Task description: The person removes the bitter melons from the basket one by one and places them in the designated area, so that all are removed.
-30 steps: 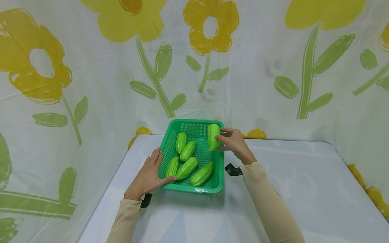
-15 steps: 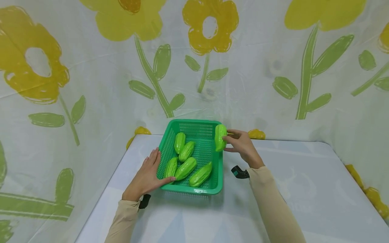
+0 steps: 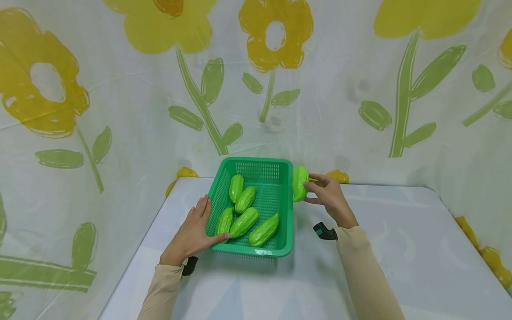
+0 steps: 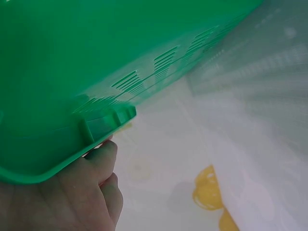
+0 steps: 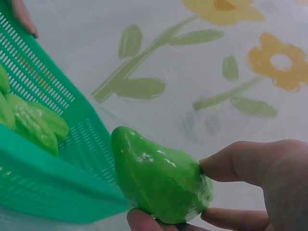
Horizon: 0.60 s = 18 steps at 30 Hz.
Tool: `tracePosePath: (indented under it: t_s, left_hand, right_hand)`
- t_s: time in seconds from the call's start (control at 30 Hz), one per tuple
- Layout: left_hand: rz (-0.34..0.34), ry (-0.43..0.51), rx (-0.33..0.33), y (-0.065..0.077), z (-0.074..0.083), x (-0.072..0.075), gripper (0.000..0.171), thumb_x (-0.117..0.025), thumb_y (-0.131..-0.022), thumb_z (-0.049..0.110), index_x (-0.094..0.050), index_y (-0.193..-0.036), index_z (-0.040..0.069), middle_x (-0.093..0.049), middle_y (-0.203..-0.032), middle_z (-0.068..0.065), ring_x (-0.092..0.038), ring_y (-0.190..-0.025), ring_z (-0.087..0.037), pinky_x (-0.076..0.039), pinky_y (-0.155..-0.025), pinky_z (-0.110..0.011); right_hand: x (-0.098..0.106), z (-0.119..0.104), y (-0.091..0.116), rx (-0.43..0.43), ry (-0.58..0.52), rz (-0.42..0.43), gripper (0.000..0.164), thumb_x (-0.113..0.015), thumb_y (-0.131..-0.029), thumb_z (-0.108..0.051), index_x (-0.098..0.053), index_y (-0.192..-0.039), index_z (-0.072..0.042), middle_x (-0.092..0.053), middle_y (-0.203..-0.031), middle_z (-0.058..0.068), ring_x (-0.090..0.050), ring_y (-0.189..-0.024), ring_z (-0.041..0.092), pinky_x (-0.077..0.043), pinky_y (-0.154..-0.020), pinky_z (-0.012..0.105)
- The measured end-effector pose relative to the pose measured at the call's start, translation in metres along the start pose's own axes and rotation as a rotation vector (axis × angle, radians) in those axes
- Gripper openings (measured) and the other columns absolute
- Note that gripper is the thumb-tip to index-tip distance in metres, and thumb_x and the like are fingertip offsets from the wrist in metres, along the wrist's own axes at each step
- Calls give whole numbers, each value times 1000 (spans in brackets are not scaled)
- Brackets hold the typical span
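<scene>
My right hand (image 3: 332,200) pinches a glossy light-green bitter melon (image 3: 300,183) just outside the right rim of a green plastic basket (image 3: 256,252). In the right wrist view the thumb and fingertips press the wide end of the bitter melon (image 5: 159,178), and its narrower end points toward the basket (image 5: 72,192). Several more bitter melons (image 3: 245,222) lie inside the basket. With its fingers stretched along the left rim, my left hand (image 3: 192,231) rests on the basket, its thumb reaching over the front left corner. The left wrist view shows this hand (image 4: 72,197) beneath the rim.
The basket stands on a white table (image 3: 400,240) with faint pale patterns. Behind and beside the table hangs a white curtain (image 3: 332,111) printed with yellow flowers and green leaves. A black wrist camera (image 3: 325,231) sits at the right cuff.
My right hand has carried the bitter melon rightward, from above the inside of the basket across its right rim to outside. My left hand stays in place on the basket.
</scene>
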<state>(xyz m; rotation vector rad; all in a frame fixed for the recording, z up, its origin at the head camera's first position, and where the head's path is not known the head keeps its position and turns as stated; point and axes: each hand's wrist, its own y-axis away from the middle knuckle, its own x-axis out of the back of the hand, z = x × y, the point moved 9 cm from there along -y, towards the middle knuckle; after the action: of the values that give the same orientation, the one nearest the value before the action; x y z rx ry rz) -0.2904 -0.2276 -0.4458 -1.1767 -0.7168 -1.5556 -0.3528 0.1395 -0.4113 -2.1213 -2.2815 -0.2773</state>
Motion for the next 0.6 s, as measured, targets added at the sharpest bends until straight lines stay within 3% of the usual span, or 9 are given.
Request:
tracePosePath:
  t_s: [0.17, 0.6]
  left_hand:
    - [-1, -3, 2, 0, -1, 0, 121, -67, -85, 72, -15, -163, -6, -9, -174, -21, -11, -162, -42, -19, -129, -63]
    - [1, 18, 7, 1, -1, -1, 122, -68, -85, 72, -14, -163, -5, -9, -174, -21, -11, -162, -41, -18, -129, -62]
  right_hand:
    - [7, 7, 1, -5, -26, 15, 61, -63, -104, -22, -42, -157, -2, -53, -151, 25, -68, -106, 13, -63, -90, 39]
    - [19, 23, 9, -32, -21, 58, 64, -64, -103, -26, -40, -158, -3, -52, -153, 27, -69, -109, 14, -62, -92, 40]
